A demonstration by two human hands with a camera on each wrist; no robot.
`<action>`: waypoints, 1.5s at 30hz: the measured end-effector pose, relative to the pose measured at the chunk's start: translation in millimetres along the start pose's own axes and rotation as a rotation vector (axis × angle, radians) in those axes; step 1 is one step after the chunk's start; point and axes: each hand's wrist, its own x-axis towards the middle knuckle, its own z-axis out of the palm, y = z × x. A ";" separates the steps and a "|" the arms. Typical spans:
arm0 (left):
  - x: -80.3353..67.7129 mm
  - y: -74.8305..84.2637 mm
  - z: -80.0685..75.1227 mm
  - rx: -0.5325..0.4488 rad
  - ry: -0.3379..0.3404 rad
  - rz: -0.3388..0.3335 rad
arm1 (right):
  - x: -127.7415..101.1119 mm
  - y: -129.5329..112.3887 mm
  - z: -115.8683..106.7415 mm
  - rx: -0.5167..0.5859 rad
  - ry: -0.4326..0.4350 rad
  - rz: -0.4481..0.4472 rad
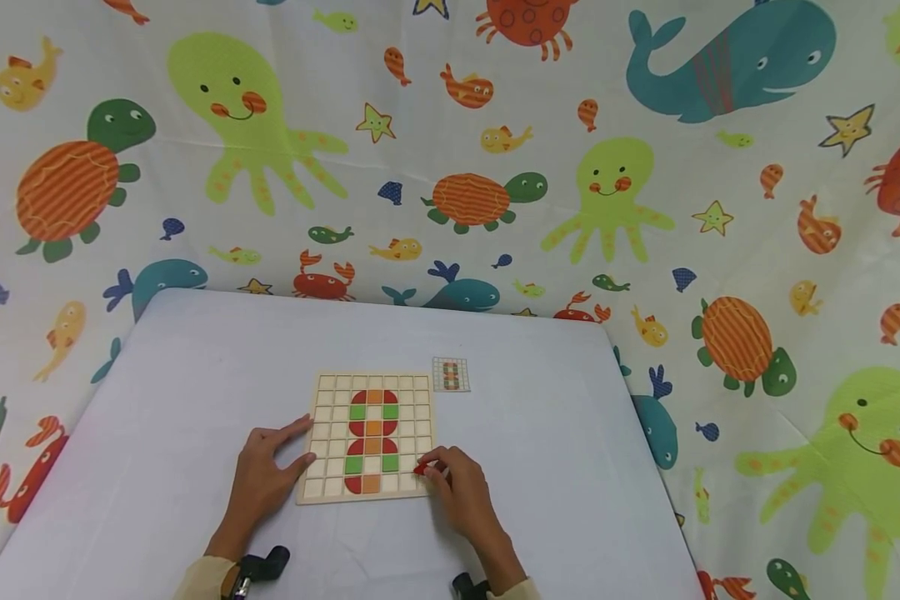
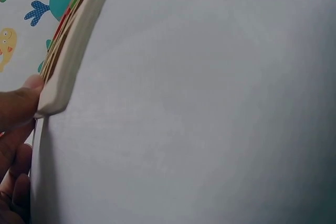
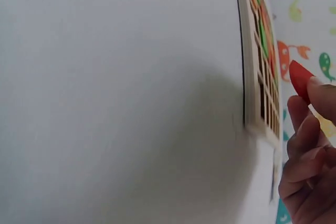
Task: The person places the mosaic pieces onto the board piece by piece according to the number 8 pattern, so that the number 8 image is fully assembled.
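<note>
A wooden grid board (image 1: 333, 498) lies on the table, with red rounded, orange square and green square tiles (image 1: 373, 428) set in its middle columns. My left hand (image 1: 264, 468) touches the board's left edge with thumb and index finger spread apart. In the left wrist view the thumb (image 2: 21, 98) rests at the board's near corner. Between right thumb and fingertips I pinch a red tile (image 3: 300, 78) with a curved side. That right hand (image 1: 459, 492) is at the board's lower right, the tile overlapping the grid's right-hand cells in the head view.
A small pattern card (image 1: 451, 375) with a matching grid drawing lies just beyond the board's upper right corner. White cloth covers the table (image 1: 217, 358). Behind it hangs a curtain (image 1: 420, 125) printed with sea animals.
</note>
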 end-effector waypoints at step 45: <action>1.2 -0.9 0.7 0.016 0.005 0.012 | 11.7 -44.9 42.5 -0.207 0.047 0.054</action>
